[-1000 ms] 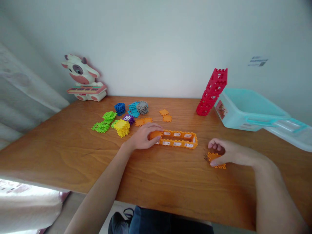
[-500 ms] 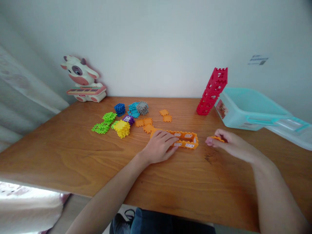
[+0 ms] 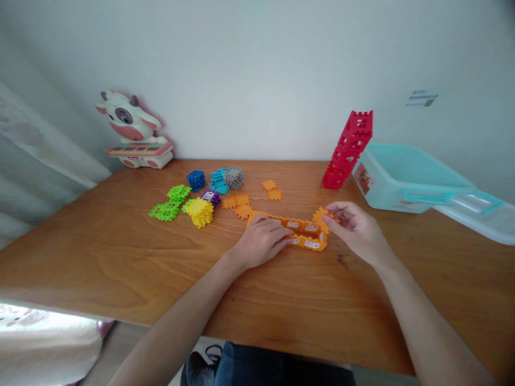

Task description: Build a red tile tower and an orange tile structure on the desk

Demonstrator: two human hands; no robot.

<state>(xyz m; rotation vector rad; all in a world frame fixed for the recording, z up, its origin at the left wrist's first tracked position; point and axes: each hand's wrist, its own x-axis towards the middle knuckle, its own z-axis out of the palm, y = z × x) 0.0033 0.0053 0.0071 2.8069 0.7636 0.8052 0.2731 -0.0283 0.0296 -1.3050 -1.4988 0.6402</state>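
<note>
And here are both hands at work around the orange frame (image 3: 313, 244), a long, low, open-topped box lying on the wooden table (image 3: 249, 300) in front of the person. The left hand (image 3: 262, 242) covers its left half, fingers close together and reaching over the top, the thumb along the near wall, seemingly pinching that wall between them, though the contact underneath is hidden. Over at the right end, the right hand (image 3: 358, 229) has an orange tile (image 3: 321, 216) pinched between thumb and forefinger, the other fingers curled loosely behind. That tile tilts up at the frame's far right corner; whether its teeth touch the rim can't be told from here. As for handling, these pieces look like thin, stiff plastic: light, hardly fragile, perhaps a little slick on the flat faces, with the notched edges giving fingertips something to catch. The tile is best taken by its outer edge, just as here, leaving the teeth toward the frame free. The frame should be so light that a nudge would slide it, and its joints could well pop under a sideways squeeze, so a low hold on the walls near a corner suits it best. Beyond, loose orange tiles (image 3: 243, 200) lie just beside the yellow stack (image 3: 201, 213), and the red tower (image 3: 347, 153) leans near the turquoise box (image 3: 388, 195).
</note>
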